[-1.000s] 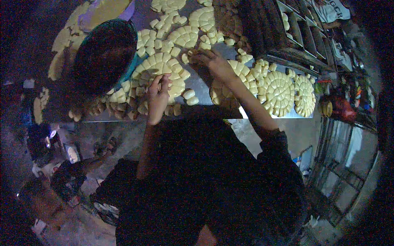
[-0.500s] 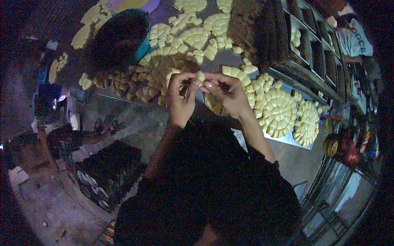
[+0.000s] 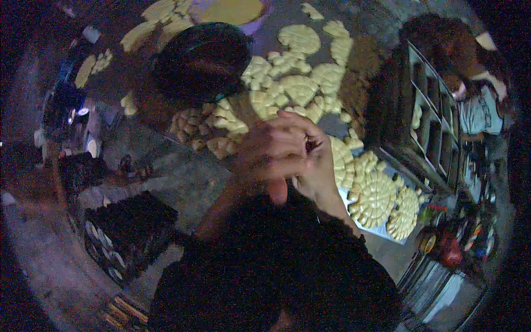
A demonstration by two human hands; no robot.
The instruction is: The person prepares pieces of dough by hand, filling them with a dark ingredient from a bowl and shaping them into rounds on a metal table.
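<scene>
My left hand lies across my right hand in front of my body, and the two touch. Motion smears the left fingers. The right hand is curled closed, and whatever is between the palms is hidden. Just beyond the hands, pale dough pieces lie in clusters and round patterns on the dark table. To the right, more dough rounds cut into segments rest on a light-coloured board. Shaded dough pieces lie to the left of my hands.
A large dark bucket stands at the back left, with a purple basin behind it. At the right is a dark crate with compartments. Another person is beyond it. A dark rack stands low on the left.
My hands were apart, pinching a small dough piece between the fingertips; now they are pressed together, lower down, and the piece is hidden. The view has shifted, moving the bucket rightward in the picture.
</scene>
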